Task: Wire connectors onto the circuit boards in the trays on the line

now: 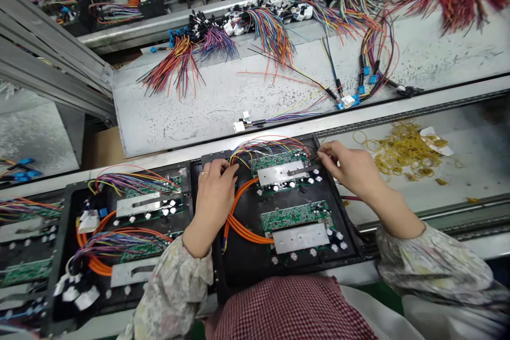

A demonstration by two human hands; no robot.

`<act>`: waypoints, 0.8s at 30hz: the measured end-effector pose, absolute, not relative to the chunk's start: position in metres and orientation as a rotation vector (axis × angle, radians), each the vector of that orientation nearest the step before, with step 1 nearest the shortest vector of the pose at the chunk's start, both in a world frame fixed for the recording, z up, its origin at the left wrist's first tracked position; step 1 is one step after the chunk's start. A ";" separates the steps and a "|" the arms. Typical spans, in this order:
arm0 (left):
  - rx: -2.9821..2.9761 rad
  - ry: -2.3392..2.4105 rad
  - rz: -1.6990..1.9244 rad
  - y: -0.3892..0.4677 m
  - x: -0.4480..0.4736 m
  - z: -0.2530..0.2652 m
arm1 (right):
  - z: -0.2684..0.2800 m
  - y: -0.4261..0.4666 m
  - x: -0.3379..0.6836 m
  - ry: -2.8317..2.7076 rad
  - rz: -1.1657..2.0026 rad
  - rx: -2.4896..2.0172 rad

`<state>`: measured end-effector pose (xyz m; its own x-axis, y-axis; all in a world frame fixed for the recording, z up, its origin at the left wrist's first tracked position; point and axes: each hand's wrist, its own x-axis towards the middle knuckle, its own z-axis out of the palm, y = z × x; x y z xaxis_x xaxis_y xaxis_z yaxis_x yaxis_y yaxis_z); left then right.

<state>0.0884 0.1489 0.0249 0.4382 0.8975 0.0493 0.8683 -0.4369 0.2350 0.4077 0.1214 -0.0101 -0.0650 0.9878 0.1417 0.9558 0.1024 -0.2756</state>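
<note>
In front of me lies a black tray (243, 271) holding two green circuit boards, each with a silver metal plate. My left hand (215, 188), wearing a ring, rests over the tray's upper left corner, its fingers closed at a bundle of thin coloured wires (239, 156). These wires arch across the upper circuit board (274, 158) to its right end. There my right hand (350, 167) pinches what looks like a thin dark wire (313, 157), with its fingertips at the tray's right wall. Thick orange cables (239, 215) loop between the upper and lower circuit boards (297, 216).
On the left stands a second wired black tray (69, 239), with more boards beyond it. Sorted wire bundles (271, 32) lie along the sloped metal shelf (191, 122) ahead. A pile of yellow rubber bands (410, 151) sits at right. A metal frame post (59, 37) rises at left.
</note>
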 end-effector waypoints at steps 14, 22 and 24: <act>2.447 1.546 0.593 0.143 0.088 0.036 | 0.017 0.251 0.530 -1.500 -0.078 -2.631; 2.405 1.380 0.669 0.114 0.088 0.063 | 0.019 0.268 0.565 -1.526 0.044 -2.610; 2.392 1.335 0.667 0.107 0.090 0.066 | 0.029 0.263 0.571 -1.496 0.101 -2.605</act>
<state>0.0898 0.1070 0.0657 0.4542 0.8576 0.2411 0.7076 -0.5117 0.4872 0.5714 0.2633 0.0290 0.5047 0.8632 0.0099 0.8541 -0.4977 -0.1512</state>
